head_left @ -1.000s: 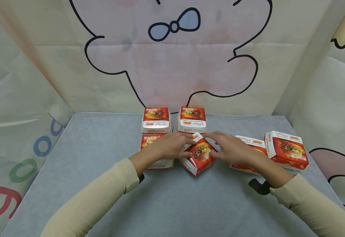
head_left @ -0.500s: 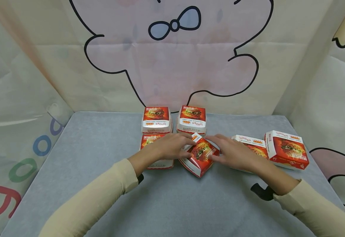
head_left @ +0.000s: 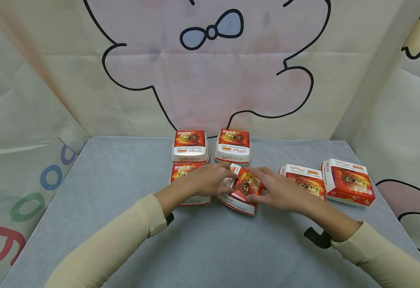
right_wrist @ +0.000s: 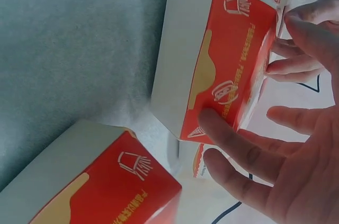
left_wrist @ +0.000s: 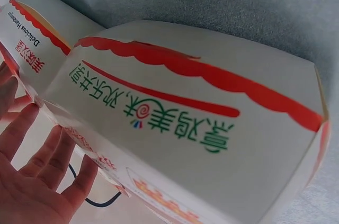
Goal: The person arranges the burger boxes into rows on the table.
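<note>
The left hand [head_left: 210, 179] and right hand [head_left: 281, 190], fingers spread, touched opposite sides of the middle burger box [head_left: 247, 185], which sat askew on the grey cloth [head_left: 213, 248]. Beneath the left forearm [head_left: 170, 195] showed a front-left box [head_left: 180, 171]; two rear boxes [head_left: 189, 146] stood beyond, two outer boxes [head_left: 352, 183] to the right.

Head view: angled red-and-white cardboard burger box [head_left: 247, 182], sides partly covered by left hand [head_left: 209, 179] and right hand [head_left: 281, 190]. Near-left matching box [head_left: 183, 169]: middle hidden behind left hand and wrist [head_left: 173, 190]. Grey cloth-covered worktop [head_left: 210, 256]: near edge out of frame. Finest lid print [head_left: 232, 149] too small to read. Wrist views: left hand cropped at left edge, right hand at right.
</note>
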